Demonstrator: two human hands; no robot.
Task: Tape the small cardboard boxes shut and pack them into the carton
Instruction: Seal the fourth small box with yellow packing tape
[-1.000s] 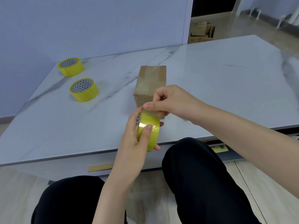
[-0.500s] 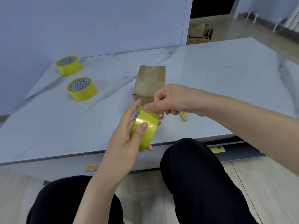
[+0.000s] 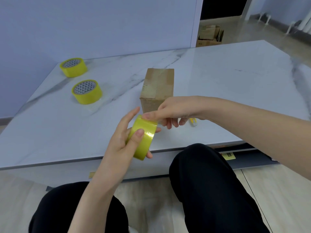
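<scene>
— So where do we find the small cardboard box [image 3: 158, 88]?
— We see it standing on a white marble table [image 3: 218, 91], its top flaps down and strips of clear tape across them.
— And our hands?
— Both are just in front of the box, nearer to us. Our left hand [image 3: 122, 143] grips a yellow tape roll [image 3: 143, 137] held on edge, thumb pressed on its outer face and fingers wrapped behind. Our right hand [image 3: 175, 110] pinches the top rim of that same roll between thumb and forefinger. Its other fingers curl loosely and hold nothing.
— What else lies near the box?
— To its left, well apart, a second yellow roll [image 3: 87, 91] lies flat, and behind that a third yellow roll [image 3: 73, 67]. Just right of the box, beyond our right wrist, a small yellow-and-white object [image 3: 193, 122] rests on the table; we cannot tell what it is. Far behind the box, on the floor, sit open cardboard cartons [image 3: 209, 35].
</scene>
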